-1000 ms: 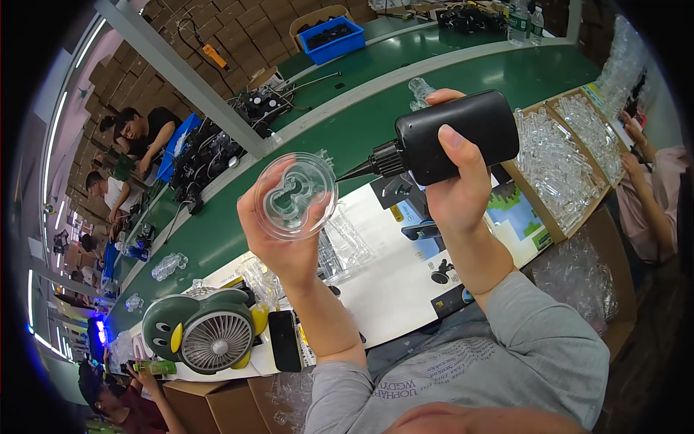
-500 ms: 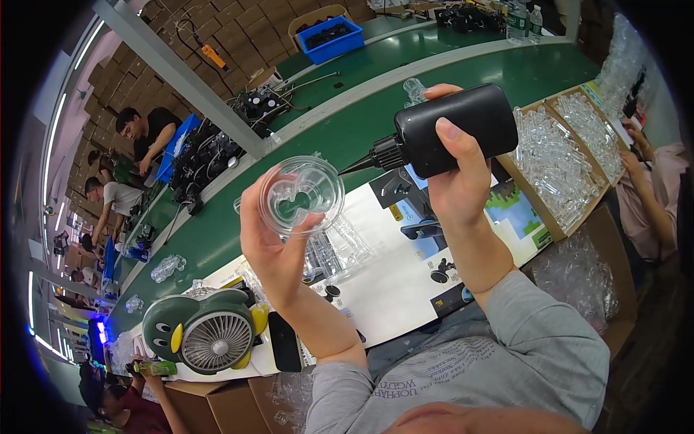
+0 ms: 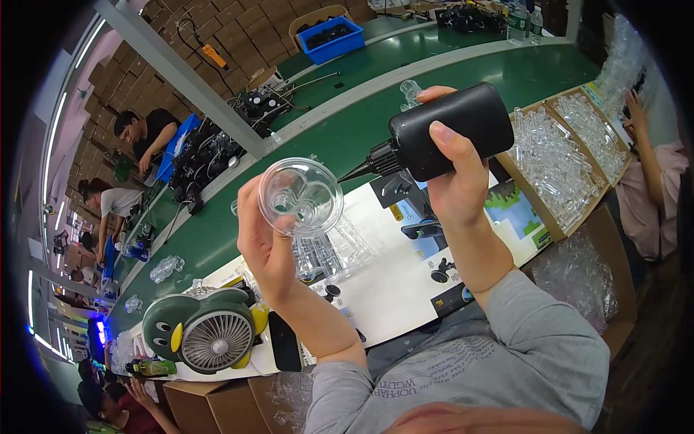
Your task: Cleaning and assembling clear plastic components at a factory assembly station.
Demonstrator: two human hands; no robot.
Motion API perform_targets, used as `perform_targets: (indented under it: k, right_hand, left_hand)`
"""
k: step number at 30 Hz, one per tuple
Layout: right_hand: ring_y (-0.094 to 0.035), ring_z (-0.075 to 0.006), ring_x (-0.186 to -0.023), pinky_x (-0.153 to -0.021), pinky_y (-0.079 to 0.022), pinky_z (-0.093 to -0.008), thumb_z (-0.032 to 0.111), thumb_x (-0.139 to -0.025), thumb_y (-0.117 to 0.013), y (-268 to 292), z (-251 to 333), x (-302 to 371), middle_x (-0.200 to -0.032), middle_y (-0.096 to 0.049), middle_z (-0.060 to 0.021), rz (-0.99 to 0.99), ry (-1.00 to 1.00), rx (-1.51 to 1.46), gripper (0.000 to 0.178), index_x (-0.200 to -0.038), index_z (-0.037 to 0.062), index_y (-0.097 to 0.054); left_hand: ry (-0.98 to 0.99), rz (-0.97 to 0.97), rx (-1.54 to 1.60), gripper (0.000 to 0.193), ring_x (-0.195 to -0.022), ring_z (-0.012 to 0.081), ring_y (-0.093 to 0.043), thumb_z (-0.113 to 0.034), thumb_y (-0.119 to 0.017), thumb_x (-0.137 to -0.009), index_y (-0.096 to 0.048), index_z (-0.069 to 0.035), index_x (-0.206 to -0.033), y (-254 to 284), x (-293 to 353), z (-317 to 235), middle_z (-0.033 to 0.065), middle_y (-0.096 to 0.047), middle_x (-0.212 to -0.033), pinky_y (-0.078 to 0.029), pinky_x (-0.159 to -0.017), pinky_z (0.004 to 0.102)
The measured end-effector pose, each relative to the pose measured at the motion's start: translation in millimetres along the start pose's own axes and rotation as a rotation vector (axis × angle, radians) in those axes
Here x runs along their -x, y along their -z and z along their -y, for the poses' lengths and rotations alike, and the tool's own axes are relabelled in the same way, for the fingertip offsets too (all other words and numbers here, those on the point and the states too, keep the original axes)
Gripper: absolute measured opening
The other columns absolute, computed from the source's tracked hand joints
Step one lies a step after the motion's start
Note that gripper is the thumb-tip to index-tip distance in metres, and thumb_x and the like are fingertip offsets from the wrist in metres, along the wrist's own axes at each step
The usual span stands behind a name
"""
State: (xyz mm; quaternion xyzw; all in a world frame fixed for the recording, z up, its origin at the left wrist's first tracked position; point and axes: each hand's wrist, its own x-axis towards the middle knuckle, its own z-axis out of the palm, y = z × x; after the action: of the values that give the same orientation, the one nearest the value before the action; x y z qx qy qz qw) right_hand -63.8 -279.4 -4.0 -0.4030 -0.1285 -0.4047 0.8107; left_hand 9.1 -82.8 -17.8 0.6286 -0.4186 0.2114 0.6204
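My left hand (image 3: 262, 235) is closed round a clear plastic part with a round rim (image 3: 302, 197), its wide mouth turned up toward me. In my right hand (image 3: 463, 170) lies a black squeeze bottle (image 3: 454, 130), tilted on its side. The bottle's thin black nozzle (image 3: 356, 172) points left, and its tip is at the right edge of the clear rim; whether it touches I cannot tell. Below my left hand, several clear tube-like parts (image 3: 336, 253) lie on the printed sheet (image 3: 390, 289).
A green fan (image 3: 217, 340) stands at the left, beside a dark phone-like slab (image 3: 284, 343). Cardboard trays (image 3: 560, 155) of clear tubes are at the right. Loose clear parts (image 3: 168, 268) lie on the green table (image 3: 311, 134). Other people work at the left and right edges.
The clear part has turned in my left hand, so its rim faces more upward. My right hand and the bottle have shifted slightly left.
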Motion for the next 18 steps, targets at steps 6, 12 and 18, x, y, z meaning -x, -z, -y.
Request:
perform_targets:
  k: [6, 12, 18]
  right_hand:
    - [-0.059, -0.0176, -0.083, -0.072, -0.052, -0.0287, 0.009, -0.073, -0.057, 0, 0, 0, -0.106, -0.053, -0.0138, 0.002, -0.009, 0.016, 0.036, -0.105, 0.0005, -0.044]
    - [-0.058, -0.0169, -0.08, -0.07, -0.052, -0.0275, 0.009, -0.073, -0.057, 0, -1, -1, -0.105, -0.053, -0.0139, 0.018, -0.003, 0.026, 0.036, -0.105, -0.0002, -0.044]
    - [-0.058, -0.0165, -0.08, -0.069, -0.052, -0.0269, 0.009, -0.072, -0.057, 1, -1, -2, -0.104, -0.053, -0.0136, 0.031, 0.012, 0.046, 0.035, -0.104, -0.0006, -0.045]
  left_hand:
    - [0.065, -0.017, 0.155, 0.039, -0.097, 0.0213, -0.058, -0.016, -0.059, -0.084, -0.05, 0.008, -0.113, -2, 0, 1, 0.0156, -0.06, -0.104, -0.041, -0.089, 0.0322]
    - [0.132, 0.022, 0.192, 0.039, -0.095, 0.0213, -0.059, -0.017, -0.06, -0.083, -0.051, 0.008, -0.111, 6, 3, 5, 0.0161, -0.062, -0.099, -0.042, -0.088, 0.0316]
    - [0.248, 0.119, 0.28, 0.043, -0.09, 0.0218, -0.06, -0.024, -0.064, -0.08, -0.055, 0.008, -0.106, 10, 3, 3, 0.0166, -0.063, -0.094, -0.044, -0.084, 0.032]
